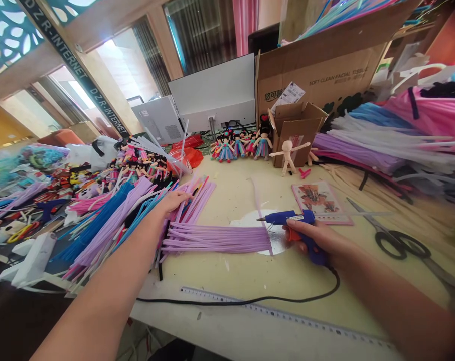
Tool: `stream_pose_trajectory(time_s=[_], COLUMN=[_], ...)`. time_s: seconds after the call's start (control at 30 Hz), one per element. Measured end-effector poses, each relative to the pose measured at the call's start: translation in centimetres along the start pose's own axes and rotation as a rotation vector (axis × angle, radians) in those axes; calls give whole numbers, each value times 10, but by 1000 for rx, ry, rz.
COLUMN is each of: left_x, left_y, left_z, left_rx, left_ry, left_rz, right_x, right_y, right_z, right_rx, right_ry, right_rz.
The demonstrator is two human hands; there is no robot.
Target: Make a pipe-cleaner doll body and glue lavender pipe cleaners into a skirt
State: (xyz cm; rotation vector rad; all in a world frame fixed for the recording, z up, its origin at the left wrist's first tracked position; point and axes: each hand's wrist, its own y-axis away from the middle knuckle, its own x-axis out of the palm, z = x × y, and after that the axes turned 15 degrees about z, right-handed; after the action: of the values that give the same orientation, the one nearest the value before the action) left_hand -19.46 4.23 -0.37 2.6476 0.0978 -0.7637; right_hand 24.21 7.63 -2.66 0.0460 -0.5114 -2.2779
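My right hand (312,238) is wrapped round the handle of a blue hot glue gun (283,216), its nozzle pointing left above the table. Just below the nozzle lies a flat row of lilac pipe cleaners (219,238), side by side, their right ends along one crosswise lilac strip. A white round patch (250,218) shows under and behind this row. My left hand (176,199) reaches into a pile of pink and lilac pipe cleaners (202,203). Its fingers look pressed together, and what is between them is hidden.
Scissors (404,243) and a picture card (321,203) lie to the right. A ruler (287,316) and the gun's black cord (246,302) run along the front edge. Small dolls (235,146), a bare doll figure (288,153) and cardboard boxes (298,120) stand behind. Pipe cleaner bundles (110,215) crowd the left.
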Motion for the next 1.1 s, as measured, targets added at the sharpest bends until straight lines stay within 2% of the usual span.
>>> stream_pose_trajectory(time_s=[0.2,0.37,0.47,0.73,1.1], left_x=[-5,-8,-9,-5,-8], left_y=[2,4,6,8,10], left_z=[1,-3,-7,-12,-18], left_rx=[-54,-79,-57,-27,-32], left_ry=[45,10,-37,-206,-234], left_rz=[171,225,203,45,-20], right_x=[-3,0,2,3,3], right_y=[-2,-1,0,0,0], right_z=[-3,0,2,2,1], right_rx=[17,28,41,24,0], right_ry=[9,0,-17,-17,-5], right_rz=[10,-23,-59,-54,-55])
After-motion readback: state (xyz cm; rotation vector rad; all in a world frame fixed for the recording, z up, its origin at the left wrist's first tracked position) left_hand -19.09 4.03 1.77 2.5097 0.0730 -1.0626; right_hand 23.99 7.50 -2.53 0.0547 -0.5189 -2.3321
